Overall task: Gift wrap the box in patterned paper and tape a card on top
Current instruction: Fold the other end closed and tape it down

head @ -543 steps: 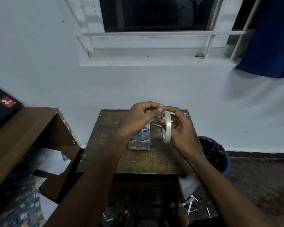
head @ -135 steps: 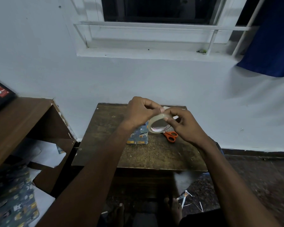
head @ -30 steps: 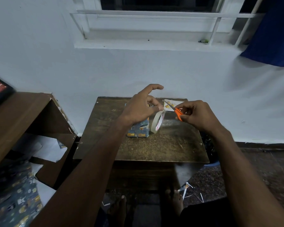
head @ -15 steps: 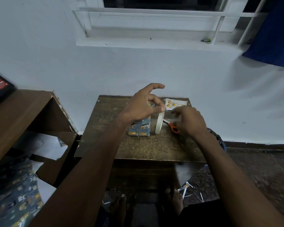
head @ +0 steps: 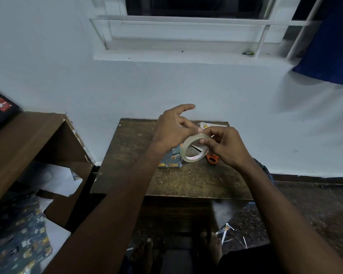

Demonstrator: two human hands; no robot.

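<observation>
Left hand (head: 173,128): raised above the tabletop, thumb and a bent finger pinching at the top edge of the tape roll; index finger stretched out free, pointing toward the wall.
Right hand (head: 225,146): gripping the tape roll from its right side, fingertips on the outer band, thumb underneath, mostly hidden.
Tape roll (head: 193,148): clear tape on a ring with red print inside; held in the air between both hands, tilted so the open centre faces the camera.
Wrapped box (head: 171,160): covered in blue patterned paper, standing on the tabletop under the left wrist; partly hidden by the arm and the roll.
Scissors (head: 211,158): orange handles, lying on the tabletop just right of the box, behind the roll; blades seen through the ring.
Card (head: 206,125): pale, with yellow marks, flat at the far edge of the tabletop, mostly behind the hands.
Tabletop (head: 139,151): small, dark worn wood, against a white wall.
Shelf unit (head: 28,139): brown, to the left, white paper scraps in its opening.
Spare patterned paper (head: 18,244): on the floor, lower left.
Feet (head: 145,252): bare, below the tabletop's near edge.
</observation>
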